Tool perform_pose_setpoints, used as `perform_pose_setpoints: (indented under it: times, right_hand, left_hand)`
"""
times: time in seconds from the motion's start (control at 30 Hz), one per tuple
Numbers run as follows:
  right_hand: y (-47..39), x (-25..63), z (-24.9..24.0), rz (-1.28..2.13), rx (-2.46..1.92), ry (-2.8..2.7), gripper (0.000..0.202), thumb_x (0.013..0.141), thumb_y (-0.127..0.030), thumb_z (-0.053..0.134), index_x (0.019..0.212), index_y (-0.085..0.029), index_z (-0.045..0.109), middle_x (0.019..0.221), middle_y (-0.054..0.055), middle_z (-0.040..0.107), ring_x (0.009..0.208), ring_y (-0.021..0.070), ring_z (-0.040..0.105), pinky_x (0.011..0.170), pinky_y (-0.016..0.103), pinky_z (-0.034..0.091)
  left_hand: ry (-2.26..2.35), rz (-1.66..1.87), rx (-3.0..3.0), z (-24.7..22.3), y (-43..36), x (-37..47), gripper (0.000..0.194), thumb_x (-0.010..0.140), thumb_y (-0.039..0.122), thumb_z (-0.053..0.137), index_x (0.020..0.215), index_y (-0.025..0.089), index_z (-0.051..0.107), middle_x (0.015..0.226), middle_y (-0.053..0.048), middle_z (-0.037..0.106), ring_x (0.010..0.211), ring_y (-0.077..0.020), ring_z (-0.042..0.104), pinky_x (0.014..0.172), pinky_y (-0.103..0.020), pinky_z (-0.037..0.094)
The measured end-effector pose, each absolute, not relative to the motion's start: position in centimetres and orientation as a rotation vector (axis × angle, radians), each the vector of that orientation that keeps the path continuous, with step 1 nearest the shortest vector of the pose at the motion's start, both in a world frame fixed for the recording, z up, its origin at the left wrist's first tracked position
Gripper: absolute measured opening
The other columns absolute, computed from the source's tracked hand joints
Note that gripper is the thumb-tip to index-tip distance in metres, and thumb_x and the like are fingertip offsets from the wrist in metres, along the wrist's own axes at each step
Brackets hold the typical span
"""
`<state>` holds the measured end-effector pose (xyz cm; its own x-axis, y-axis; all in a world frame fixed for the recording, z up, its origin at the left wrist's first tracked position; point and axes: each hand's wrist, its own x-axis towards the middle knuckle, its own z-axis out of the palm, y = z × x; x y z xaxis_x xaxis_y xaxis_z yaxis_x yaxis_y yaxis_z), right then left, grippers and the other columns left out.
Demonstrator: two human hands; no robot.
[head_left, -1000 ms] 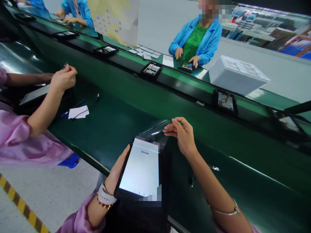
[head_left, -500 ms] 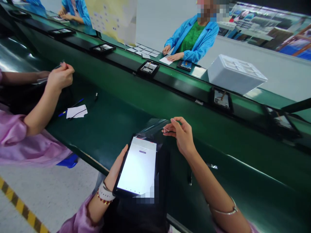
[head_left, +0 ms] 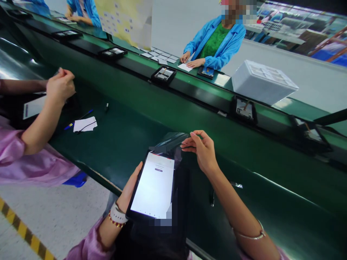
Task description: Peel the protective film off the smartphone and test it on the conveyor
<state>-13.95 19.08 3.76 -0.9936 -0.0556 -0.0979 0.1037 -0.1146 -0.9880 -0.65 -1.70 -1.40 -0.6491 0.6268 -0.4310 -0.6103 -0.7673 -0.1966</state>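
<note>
Pinched between the thumb and fingertips of the right hand (head_left: 204, 150) is the lifted edge of a thin, glossy clear film (head_left: 169, 142), which curls up off the top of a flat rectangular tablet (head_left: 153, 186) with a dark frame. Cupped along its left edge, the left hand (head_left: 129, 191) grips the tablet just above the near side of the smooth green bench (head_left: 121, 141). Its screen glows white, with one small dark line of writing too tiny to read.
</note>
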Motion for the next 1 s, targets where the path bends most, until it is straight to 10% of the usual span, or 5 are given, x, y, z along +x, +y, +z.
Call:
perform_pose_setpoints:
  times: [1.0]
  right_hand:
    - [19.2,-14.0,3.6,-2.253,0.079,2.031,0.031,0.081,-0.045,0.069,0.089,-0.022,0.051,0.069,-0.001,0.07,0.059,0.0167,0.07,0.055,0.026,0.059]
  left_hand:
    - [0.072,2.377,-0.702,0.0,-1.6,-1.0,0.064,0.098,0.049,0.05,0.142,0.003,0.049,0.108,-0.012,0.079,0.092,-0.0225,0.077,0.084,-0.025,0.055]
